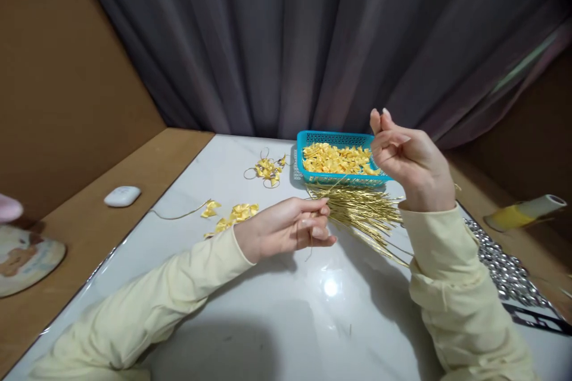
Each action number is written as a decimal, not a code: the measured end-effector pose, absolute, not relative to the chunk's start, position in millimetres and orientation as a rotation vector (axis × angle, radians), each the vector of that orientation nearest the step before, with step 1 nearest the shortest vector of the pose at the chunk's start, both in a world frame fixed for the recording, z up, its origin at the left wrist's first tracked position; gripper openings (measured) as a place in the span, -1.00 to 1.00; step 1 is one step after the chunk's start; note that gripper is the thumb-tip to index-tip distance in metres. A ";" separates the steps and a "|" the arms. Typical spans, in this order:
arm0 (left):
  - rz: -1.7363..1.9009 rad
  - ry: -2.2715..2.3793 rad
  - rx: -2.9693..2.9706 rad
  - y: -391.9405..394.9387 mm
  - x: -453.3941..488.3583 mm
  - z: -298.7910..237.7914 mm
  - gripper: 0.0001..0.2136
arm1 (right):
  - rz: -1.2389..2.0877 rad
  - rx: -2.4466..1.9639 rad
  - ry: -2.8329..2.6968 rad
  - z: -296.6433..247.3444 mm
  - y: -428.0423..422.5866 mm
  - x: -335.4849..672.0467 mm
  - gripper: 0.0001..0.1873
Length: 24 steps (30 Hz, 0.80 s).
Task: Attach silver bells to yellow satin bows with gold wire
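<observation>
Gold cords (364, 212) lie in a loose sheaf on the white table (286, 309), fanning from just in front of the basket (308, 138) down toward the right sleeve (451, 286). The left hand (286, 227) reaches in from the left, palm turned inward. Its fingers (318, 231) are pressed together with the thumb at the sheaf's left end, pinching the cords there. The right hand (409, 159) is raised above the sheaf and just right of the basket, wrist bent. Its thumb and forefinger are pinched tight and the other fingers curled; whatever it grips is too thin to make out.

The basket is blue plastic mesh and holds a heap of yellow bows (337, 159). It stands at the far edge of the table, touching the top of the sheaf. More loose bows (236, 213) lie on the table left of the left hand, one with a long gold tail trailing leftward. A further small cluster (268, 170) with looped cords sits left of the basket.

Off the table's left edge, on the brown board (147, 161), rests a small white case (122, 196). Nearer, a round painted disc (24, 259) lies at the frame's edge. On the right, beside the right sleeve, runs a strip of shiny silver beads (504, 271), with a yellow and white tube (522, 212) lying beyond it. Grey curtain (286, 41) hangs behind everything.
</observation>
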<state>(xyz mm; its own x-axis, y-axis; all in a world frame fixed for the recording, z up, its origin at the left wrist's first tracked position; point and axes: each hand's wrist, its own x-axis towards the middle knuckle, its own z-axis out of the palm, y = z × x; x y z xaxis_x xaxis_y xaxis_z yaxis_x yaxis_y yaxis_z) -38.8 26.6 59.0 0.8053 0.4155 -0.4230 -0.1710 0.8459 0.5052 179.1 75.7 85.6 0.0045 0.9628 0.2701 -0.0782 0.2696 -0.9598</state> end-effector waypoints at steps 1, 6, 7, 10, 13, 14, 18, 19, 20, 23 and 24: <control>0.331 0.539 0.399 27.6 -37.4 58.9 -0.65 | 1.031 -0.965 -1.277 84.0 77.5 180.5 -0.81; 0.420 0.501 0.099 32.9 -33.8 53.5 -0.71 | 1.147 -0.933 -1.055 83.1 81.6 185.0 -0.66; 0.450 0.509 0.074 34.1 -33.8 51.4 -0.72 | 1.187 -0.899 -0.978 84.4 81.3 186.5 -0.65; 0.518 0.540 0.050 37.0 -33.9 45.7 -0.73 | 1.259 -0.817 -0.809 90.8 78.5 195.3 -0.66; 0.542 0.553 0.057 38.1 -33.6 44.6 -0.73 | 1.251 -0.815 -0.786 96.9 74.3 208.2 -0.68; 0.542 0.554 0.065 37.8 -33.5 45.4 -0.73 | 1.238 -0.810 -0.805 98.1 73.0 212.5 -0.70; 0.536 0.555 0.109 34.6 -34.0 50.6 -0.74 | 1.228 -0.687 -0.808 99.3 68.8 223.4 -0.79; 0.537 0.555 0.121 33.7 -34.4 51.7 -0.74 | 1.247 -0.663 -0.775 99.5 67.8 224.1 -0.78; 0.537 0.556 0.134 33.0 -34.8 52.5 -0.73 | 1.265 -0.645 -0.732 99.9 66.4 224.0 -0.75; 0.540 0.571 0.191 32.1 -35.6 53.8 -0.73 | 1.284 -0.578 -0.576 103.6 60.3 220.4 -0.68; 0.538 0.585 0.232 32.0 -35.7 53.7 -0.72 | 1.282 -0.549 -0.523 105.6 57.5 218.7 -0.68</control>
